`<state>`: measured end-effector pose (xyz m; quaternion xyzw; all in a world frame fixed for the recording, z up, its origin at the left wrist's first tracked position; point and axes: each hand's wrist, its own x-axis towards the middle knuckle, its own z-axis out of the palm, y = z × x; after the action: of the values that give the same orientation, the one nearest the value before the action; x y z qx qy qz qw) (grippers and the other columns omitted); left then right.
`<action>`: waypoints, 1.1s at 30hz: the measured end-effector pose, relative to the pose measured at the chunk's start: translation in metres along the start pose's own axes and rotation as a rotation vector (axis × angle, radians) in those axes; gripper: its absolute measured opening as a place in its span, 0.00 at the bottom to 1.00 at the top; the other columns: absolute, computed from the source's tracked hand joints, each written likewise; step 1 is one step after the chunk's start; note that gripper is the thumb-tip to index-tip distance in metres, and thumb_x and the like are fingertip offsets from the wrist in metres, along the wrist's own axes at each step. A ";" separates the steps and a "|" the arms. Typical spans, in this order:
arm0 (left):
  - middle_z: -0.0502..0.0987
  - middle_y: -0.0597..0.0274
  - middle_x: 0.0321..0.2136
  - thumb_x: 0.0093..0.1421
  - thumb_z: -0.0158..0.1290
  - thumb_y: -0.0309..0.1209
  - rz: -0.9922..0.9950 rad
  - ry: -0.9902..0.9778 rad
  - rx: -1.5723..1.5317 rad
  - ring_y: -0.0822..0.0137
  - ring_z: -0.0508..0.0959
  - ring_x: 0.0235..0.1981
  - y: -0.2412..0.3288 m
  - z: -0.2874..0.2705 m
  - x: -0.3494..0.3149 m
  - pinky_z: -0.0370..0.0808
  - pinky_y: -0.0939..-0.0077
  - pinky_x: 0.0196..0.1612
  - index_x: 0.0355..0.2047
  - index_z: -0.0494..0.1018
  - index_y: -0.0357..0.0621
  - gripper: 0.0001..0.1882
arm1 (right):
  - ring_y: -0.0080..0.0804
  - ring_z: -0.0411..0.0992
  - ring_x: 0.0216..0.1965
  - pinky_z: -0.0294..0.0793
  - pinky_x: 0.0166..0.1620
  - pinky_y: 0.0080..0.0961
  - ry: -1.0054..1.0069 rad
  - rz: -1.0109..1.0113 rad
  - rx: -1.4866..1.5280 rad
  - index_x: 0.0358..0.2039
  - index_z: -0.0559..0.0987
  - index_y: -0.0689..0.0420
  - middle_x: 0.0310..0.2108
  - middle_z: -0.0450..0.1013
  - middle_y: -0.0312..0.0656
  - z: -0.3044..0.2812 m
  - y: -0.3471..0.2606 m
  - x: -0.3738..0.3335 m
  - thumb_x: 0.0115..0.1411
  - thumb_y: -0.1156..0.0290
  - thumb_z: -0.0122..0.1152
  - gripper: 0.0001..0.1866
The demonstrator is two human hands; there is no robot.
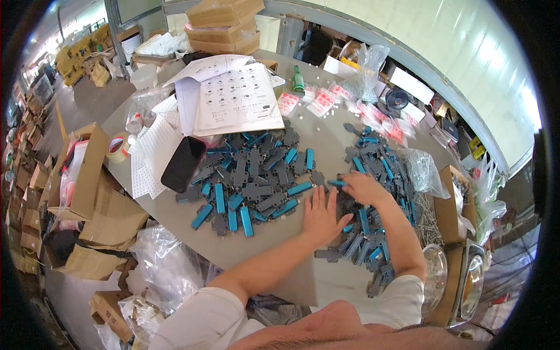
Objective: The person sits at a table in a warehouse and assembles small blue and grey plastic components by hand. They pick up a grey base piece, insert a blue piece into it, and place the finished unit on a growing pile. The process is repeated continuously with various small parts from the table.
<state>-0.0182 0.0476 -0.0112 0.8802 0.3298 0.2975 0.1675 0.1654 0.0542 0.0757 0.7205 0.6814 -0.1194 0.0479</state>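
Note:
Two heaps of small rectangular hardware pieces, dark grey and blue, lie on the table: a left heap (254, 169) and a right heap (373, 157). My left hand (319, 217) rests between them with fingers stretched out and nothing held. Its fingertips are just below a dark grey flat piece (317, 178) at the edge of the left heap. My right hand (363, 188) reaches in over the right heap. Its fingers are closed on the end of a small blue piece (336, 183), which points toward the left heap.
Behind the left heap lie a stack of printed sheets (236, 99) and a black phone (183, 164). A green bottle (298, 81) and red-and-white packets (321, 101) are farther back. Cardboard boxes (79, 169) stand at the left; an open carton (458, 198) stands at the right.

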 end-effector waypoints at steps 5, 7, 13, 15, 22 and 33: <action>0.66 0.39 0.53 0.60 0.45 0.57 0.063 -0.023 0.013 0.46 0.63 0.57 0.000 -0.008 0.001 0.56 0.47 0.58 0.60 0.58 0.32 0.41 | 0.59 0.69 0.35 0.67 0.37 0.44 0.520 -0.008 0.290 0.38 0.72 0.62 0.31 0.71 0.56 -0.023 -0.009 -0.021 0.62 0.67 0.52 0.11; 0.67 0.44 0.50 0.59 0.46 0.57 0.087 -0.056 0.071 0.50 0.65 0.54 0.003 -0.010 -0.001 0.59 0.50 0.57 0.56 0.63 0.31 0.39 | 0.59 0.69 0.32 0.66 0.34 0.44 0.529 0.072 0.364 0.36 0.71 0.62 0.28 0.70 0.56 -0.028 -0.015 -0.038 0.63 0.67 0.51 0.10; 0.63 0.42 0.55 0.60 0.45 0.57 0.110 -0.225 0.047 0.47 0.59 0.60 0.011 -0.030 -0.011 0.55 0.49 0.60 0.54 0.66 0.33 0.38 | 0.59 0.69 0.27 0.67 0.29 0.41 0.625 0.143 0.490 0.34 0.71 0.63 0.24 0.70 0.56 -0.004 -0.049 -0.118 0.63 0.69 0.51 0.09; 0.60 0.40 0.59 0.60 0.43 0.58 0.080 -0.119 0.073 0.45 0.55 0.63 0.007 -0.024 -0.009 0.51 0.47 0.63 0.55 0.66 0.35 0.38 | 0.52 0.68 0.22 0.66 0.26 0.36 0.615 0.182 0.575 0.34 0.71 0.63 0.20 0.69 0.53 0.010 -0.065 -0.142 0.63 0.70 0.51 0.08; 0.53 0.40 0.64 0.61 0.39 0.60 -0.054 -0.297 0.082 0.45 0.49 0.67 0.008 -0.016 0.003 0.44 0.46 0.66 0.59 0.65 0.40 0.38 | 0.31 0.67 0.19 0.67 0.25 0.28 0.929 0.162 0.705 0.42 0.72 0.67 0.19 0.70 0.44 0.092 -0.087 -0.181 0.65 0.67 0.49 0.14; 0.62 0.53 0.61 0.65 0.42 0.48 0.172 -0.247 0.161 0.50 0.58 0.63 -0.015 -0.010 -0.026 0.52 0.51 0.64 0.57 0.65 0.43 0.27 | 0.45 0.64 0.18 0.60 0.22 0.39 0.750 0.022 0.562 0.43 0.71 0.68 0.21 0.67 0.52 0.120 -0.095 -0.176 0.68 0.61 0.45 0.19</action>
<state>-0.0474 0.0417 -0.0219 0.9456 0.2528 0.1728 0.1097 0.0511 -0.1379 0.0106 0.7060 0.5855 -0.0302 -0.3974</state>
